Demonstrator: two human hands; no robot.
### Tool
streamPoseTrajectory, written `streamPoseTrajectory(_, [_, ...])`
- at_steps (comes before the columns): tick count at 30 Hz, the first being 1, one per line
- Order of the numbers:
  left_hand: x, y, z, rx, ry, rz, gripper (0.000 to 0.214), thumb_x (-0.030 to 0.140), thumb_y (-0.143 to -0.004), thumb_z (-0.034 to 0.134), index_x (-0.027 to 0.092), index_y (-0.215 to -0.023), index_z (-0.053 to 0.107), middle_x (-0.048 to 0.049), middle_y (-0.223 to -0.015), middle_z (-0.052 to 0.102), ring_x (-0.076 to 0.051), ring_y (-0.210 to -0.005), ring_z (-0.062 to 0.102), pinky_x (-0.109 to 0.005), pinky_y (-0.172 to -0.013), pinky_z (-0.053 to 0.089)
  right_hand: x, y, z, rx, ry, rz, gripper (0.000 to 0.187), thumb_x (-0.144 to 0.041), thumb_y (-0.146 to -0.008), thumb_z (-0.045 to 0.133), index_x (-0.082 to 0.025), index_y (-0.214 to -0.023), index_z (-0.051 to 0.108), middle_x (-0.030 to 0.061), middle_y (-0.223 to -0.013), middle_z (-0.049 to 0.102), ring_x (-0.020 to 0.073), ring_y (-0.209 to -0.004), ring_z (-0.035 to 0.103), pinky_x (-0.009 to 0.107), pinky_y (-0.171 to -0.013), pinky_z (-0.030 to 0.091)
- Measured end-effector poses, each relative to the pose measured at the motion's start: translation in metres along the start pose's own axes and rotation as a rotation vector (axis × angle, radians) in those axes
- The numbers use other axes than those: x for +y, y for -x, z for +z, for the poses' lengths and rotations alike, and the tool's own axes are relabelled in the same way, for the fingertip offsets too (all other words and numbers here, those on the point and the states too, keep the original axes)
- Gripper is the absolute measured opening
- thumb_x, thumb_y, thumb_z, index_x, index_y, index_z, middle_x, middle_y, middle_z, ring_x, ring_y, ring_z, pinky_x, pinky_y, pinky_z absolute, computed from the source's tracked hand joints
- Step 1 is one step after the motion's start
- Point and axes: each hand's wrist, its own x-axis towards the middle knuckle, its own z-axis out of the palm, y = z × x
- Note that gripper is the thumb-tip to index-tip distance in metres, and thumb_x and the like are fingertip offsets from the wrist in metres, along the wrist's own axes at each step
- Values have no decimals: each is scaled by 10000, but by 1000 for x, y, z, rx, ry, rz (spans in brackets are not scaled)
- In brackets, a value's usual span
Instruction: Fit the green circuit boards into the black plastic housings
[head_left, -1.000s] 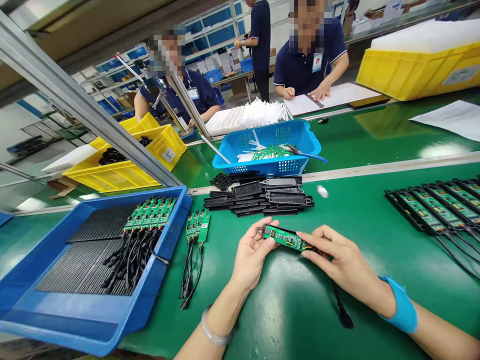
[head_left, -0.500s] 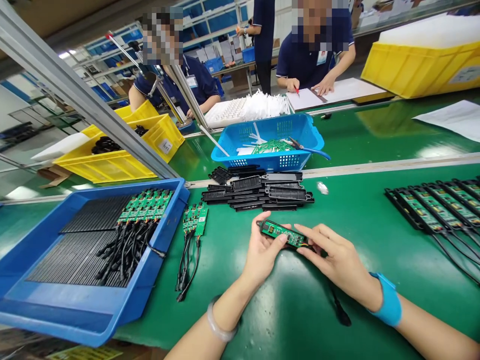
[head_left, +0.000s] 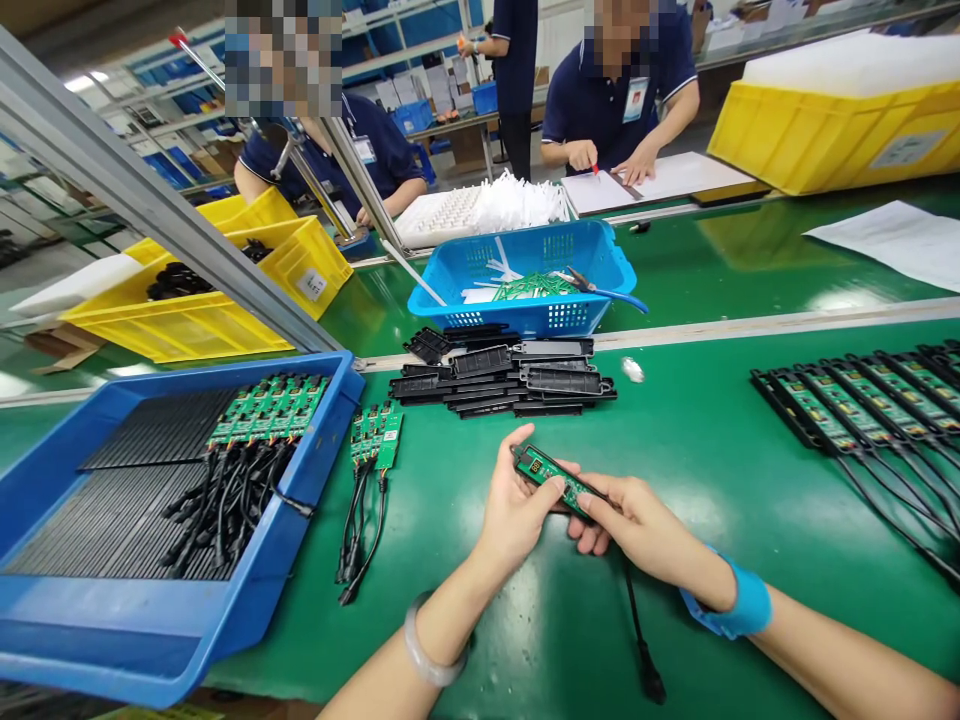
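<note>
Both hands grip one green circuit board (head_left: 546,471) seated in a black shell, just above the green mat (head_left: 697,450). My left hand (head_left: 517,510) pinches its left end, thumb on top. My right hand (head_left: 637,525) closes on its right end, and the board's black cable (head_left: 637,630) trails toward me. A pile of black shells (head_left: 510,378) lies just beyond. A few loose cabled boards (head_left: 375,440) lie to the left.
A blue tray (head_left: 187,610) at left holds cabled boards (head_left: 255,420). A blue basket (head_left: 525,285) stands behind the shells. Finished assemblies (head_left: 862,405) line the right. Yellow bins (head_left: 217,290) and a metal rail (head_left: 172,220) are at left. Co-workers sit across the belt.
The board has tilted, with its left end raised. My right hand has slid left under it and closed round its right end. The cable has swung nearer to me.
</note>
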Motion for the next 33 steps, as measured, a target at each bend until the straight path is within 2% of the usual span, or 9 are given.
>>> streamPoseTrajectory(3, [1,-1,-2,17,1,13,664,240,-704,744,204,-1222,330,-62,-893,721,-152,-689,661,-279,-643,523,1,2,2,13,-22,-14,532,-466,-897,457,-175,-1341,425,16,-738,650,128,-541,639,235,-494,512])
streamPoseTrajectory(5, [2,-3,-4,53,4,59,592,232,-720,727,205,-1182,358,-64,-907,720,-152,-723,659,-298,-695,524,0,3,0,18,-5,-9,548,-433,-865,533,-189,-1340,406,-9,-713,626,117,-505,621,209,-445,476])
streamPoseTrajectory(6, [2,-3,-5,74,4,85,557,228,-732,714,206,-1167,369,-65,-918,718,-149,-740,656,-307,-723,522,-1,3,-1,23,17,4,496,-421,-844,569,-178,-1266,470,-22,-681,610,106,-473,597,193,-420,446])
streamPoseTrajectory(8, [3,-3,-8,106,-2,131,525,221,-755,689,214,-1174,374,-64,-937,714,-144,-777,650,-314,-767,512,-2,4,-6,55,92,30,300,-420,-819,599,-153,-956,590,-40,-593,567,73,-403,516,172,-381,368])
streamPoseTrajectory(10, [3,-3,-9,114,-14,167,544,220,-769,675,226,-1212,359,-57,-937,709,-145,-811,647,-319,-795,504,-3,5,-10,119,199,15,312,-444,-824,578,-165,-690,542,-46,-530,526,55,-383,433,171,-366,299])
streamPoseTrajectory(11, [4,-3,-9,110,-18,182,561,221,-773,672,233,-1231,348,-53,-932,707,-149,-820,647,-325,-801,505,-4,5,-12,158,257,-16,340,-450,-827,571,-172,-640,519,-50,-507,504,56,-390,404,175,-369,280])
streamPoseTrajectory(17, [5,0,-3,70,-68,224,615,236,-785,666,268,-1278,301,-40,-904,686,-175,-778,662,-342,-739,532,-6,7,-12,263,436,-230,337,-428,-805,623,-173,-590,574,-46,-495,485,78,-468,373,205,-438,285])
streamPoseTrajectory(26, [3,0,-9,35,-61,247,621,272,-792,667,276,-1303,313,-45,-924,693,-184,-790,672,-335,-735,534,-7,6,-13,202,299,-108,358,-442,-828,565,-172,-611,656,-17,-504,572,93,-441,460,213,-449,345])
streamPoseTrajectory(33, [3,0,-10,9,-71,281,611,235,-812,644,253,-1313,295,-60,-924,695,-193,-823,670,-349,-751,536,-10,5,-15,121,238,-73,383,-407,-842,537,-164,-562,631,-37,-446,508,79,-420,433,209,-468,351])
